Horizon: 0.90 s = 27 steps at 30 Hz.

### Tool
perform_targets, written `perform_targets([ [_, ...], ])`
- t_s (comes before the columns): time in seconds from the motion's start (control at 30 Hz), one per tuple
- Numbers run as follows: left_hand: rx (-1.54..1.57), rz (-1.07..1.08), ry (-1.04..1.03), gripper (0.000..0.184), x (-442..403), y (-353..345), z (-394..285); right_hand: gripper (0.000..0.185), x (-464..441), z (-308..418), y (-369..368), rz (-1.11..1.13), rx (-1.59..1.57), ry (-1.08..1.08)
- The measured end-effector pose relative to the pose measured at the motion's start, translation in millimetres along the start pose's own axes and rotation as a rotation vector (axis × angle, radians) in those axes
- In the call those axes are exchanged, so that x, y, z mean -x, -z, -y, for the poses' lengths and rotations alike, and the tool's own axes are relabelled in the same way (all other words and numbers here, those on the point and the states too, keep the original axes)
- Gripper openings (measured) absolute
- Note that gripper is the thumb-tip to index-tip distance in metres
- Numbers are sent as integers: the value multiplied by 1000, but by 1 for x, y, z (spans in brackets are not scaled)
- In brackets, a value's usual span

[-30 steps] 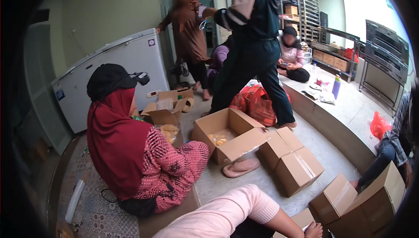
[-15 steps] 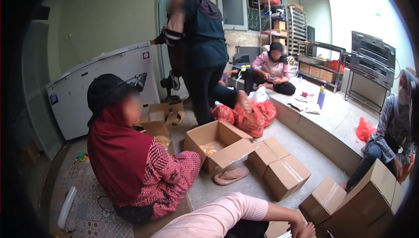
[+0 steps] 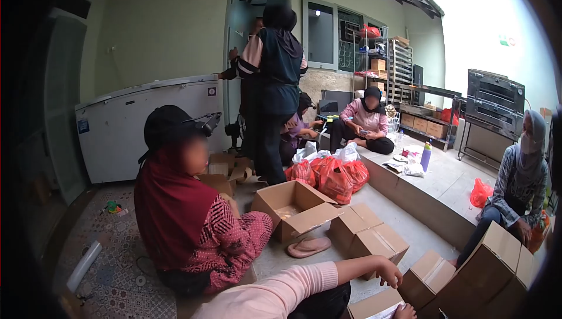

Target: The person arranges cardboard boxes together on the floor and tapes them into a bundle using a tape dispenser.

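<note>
My left arm in a pink sleeve reaches across the bottom of the view. My left hand [image 3: 389,273] hangs in the air with bent, loose fingers and holds nothing. Below it lies a taped cardboard box [image 3: 374,305], cut off by the lower edge. At this box's right side, the curled fingers of my right hand [image 3: 405,312] show, seeming to rest on its edge; the rest of that hand is out of view. A smaller taped box [image 3: 430,273] stands just right of my left hand, and a long closed box [image 3: 374,242] lies beyond it.
A person in a dark red headscarf [image 3: 181,213] sits left, near an open box [image 3: 293,209]. A sandal [image 3: 308,247] and red bags [image 3: 333,181] lie on the floor. One person stands by the white freezer [image 3: 152,126]; others sit around. Large boxes [image 3: 489,266] stand right.
My left hand has lifted up and left, away from my right hand. The standing person's raised foot has come down, and this person has turned toward the doorway. My view has shifted slightly.
</note>
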<state>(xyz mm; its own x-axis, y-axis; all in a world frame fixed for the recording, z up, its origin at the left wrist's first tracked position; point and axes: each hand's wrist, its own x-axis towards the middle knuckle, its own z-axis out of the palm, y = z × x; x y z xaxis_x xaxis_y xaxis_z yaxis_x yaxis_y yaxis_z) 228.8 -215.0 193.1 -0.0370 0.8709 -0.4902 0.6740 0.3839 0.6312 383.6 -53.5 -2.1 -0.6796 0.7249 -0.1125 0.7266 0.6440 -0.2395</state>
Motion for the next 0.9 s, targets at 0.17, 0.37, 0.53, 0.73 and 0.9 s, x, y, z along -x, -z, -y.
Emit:
perform_targets([
  [0.17,-63,-75,60,50,18,-3,8,49,0,0,0,-6,-49,-3],
  [0.37,25,-32,307,51,-12,19,86,48,-18,-11,-32,-89,-114,37],
  [0.53,-6,-40,477,51,-32,28,111,47,2,4,0,-15,-36,-5],
  [0.73,75,-108,163,51,-48,20,62,47,-9,-3,-19,-41,21,-17],
  [0.9,-40,4,-303,49,-48,-5,12,46,-18,-9,-31,-106,17,-4],
])
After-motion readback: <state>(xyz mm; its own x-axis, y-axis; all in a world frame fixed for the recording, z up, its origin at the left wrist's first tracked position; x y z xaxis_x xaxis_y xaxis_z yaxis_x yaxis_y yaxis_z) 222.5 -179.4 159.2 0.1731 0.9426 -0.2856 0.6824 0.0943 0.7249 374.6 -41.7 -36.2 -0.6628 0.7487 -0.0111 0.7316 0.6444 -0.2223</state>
